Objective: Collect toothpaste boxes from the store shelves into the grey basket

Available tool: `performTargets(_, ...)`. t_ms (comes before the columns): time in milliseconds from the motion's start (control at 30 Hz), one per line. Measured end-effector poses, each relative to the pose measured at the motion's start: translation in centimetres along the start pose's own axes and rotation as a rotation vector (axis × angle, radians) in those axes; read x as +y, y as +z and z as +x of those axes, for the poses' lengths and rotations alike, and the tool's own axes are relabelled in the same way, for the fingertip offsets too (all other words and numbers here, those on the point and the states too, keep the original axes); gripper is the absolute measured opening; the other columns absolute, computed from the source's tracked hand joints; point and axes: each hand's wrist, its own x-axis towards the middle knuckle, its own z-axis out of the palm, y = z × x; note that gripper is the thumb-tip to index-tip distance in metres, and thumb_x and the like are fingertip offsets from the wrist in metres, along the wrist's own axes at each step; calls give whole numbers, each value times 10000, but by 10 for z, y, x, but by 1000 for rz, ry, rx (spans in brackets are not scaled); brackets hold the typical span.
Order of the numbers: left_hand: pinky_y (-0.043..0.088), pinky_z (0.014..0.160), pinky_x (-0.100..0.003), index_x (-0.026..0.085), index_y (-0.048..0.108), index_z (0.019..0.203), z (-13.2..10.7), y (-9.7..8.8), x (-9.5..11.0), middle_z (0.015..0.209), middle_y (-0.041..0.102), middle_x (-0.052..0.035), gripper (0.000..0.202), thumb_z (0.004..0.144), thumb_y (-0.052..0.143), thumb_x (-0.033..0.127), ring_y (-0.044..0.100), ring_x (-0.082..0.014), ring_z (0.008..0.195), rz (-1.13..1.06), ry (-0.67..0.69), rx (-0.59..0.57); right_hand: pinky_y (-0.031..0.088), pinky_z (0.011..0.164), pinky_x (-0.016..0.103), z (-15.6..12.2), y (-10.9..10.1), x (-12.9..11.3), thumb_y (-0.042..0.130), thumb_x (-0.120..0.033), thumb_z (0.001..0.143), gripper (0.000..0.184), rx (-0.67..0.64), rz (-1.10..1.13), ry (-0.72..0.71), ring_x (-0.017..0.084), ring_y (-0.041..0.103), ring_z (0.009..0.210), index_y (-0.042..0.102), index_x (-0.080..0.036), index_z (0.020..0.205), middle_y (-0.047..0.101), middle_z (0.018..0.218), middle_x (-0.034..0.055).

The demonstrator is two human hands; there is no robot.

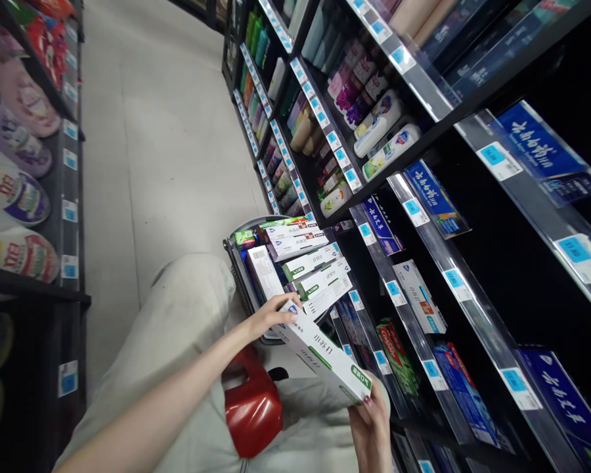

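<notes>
A white and green toothpaste box (320, 351) is held between my two hands above my lap. My left hand (274, 314) grips its upper left end, fingers over the top edge. At the lower right end, my right hand (370, 415) pinches the box with the thumb on its face. Just beyond the left hand, a dark basket (240, 279) holds several more toothpaste boxes (320, 279), mostly white with green or red marks, lying at different angles. A glossy red object (253, 410) with a handle-like upper part sits between my legs; its kind I cannot tell.
On the right, tilted shelves (423, 246) with price tags carry toothpaste boxes, among them a red Colgate box (398, 358). Bottles (391, 151) stand farther up the shelves. Detergent bottles (17, 190) line the left shelf. Pale floor (167, 131) runs along the aisle.
</notes>
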Motion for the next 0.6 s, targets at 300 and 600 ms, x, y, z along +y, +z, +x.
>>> performTargets(300,360,657,-246,151,625,759,-2,-2,-1,749,608,-13,255,568,667,315,511,-172,720,18,92,-54,558,710,437,-1,-4,18,848,-438,514,427,176,37,417,250,652,804,713,-168,816,718,867,67)
performTargets(600,411,888,-327,209,555,1202,-18,2,7,1173,599,-61,764,485,769,362,520,-273,1072,301,-354,-534,502,671,311,27,6,-16,832,-417,508,528,-7,-97,81,252,643,790,690,-223,978,708,878,63)
